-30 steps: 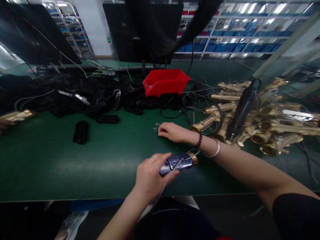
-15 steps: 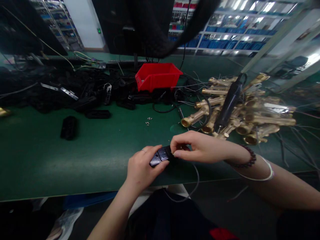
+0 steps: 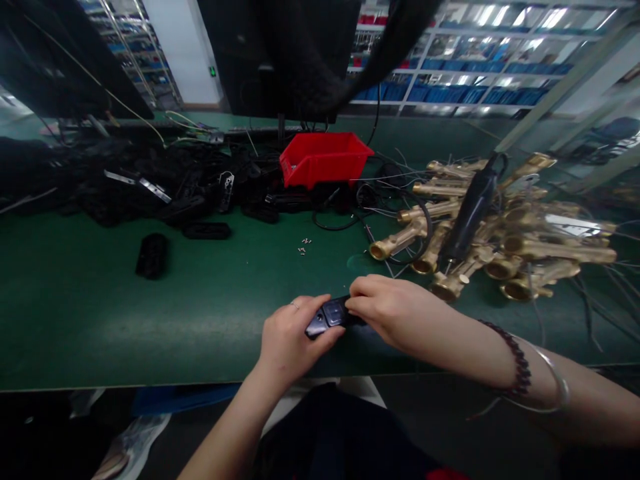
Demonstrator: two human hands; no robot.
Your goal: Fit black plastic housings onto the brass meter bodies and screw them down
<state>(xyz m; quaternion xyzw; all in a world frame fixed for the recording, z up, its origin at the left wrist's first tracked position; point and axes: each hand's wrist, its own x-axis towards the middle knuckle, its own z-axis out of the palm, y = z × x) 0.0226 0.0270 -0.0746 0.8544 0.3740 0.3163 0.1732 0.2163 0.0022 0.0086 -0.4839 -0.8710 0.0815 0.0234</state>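
My left hand [image 3: 289,339] is closed around a small dark cased part [image 3: 327,315] near the front edge of the green table [image 3: 100,313]. My right hand [image 3: 387,308] is curled over the part's right end, fingertips pinched against it; what they pinch is hidden. A few tiny screws [image 3: 303,245] lie on the table just beyond the hands.
A heap of brass fittings [image 3: 505,240] with a black power screwdriver [image 3: 470,213] lying on it fills the right side. A red bin [image 3: 323,159] stands at the back centre. Black plastic parts [image 3: 150,190] and cables pile at the back left; one black piece [image 3: 151,255] lies apart.
My right hand came back from the screws on the table to the part held in my left hand and now grips its right end.
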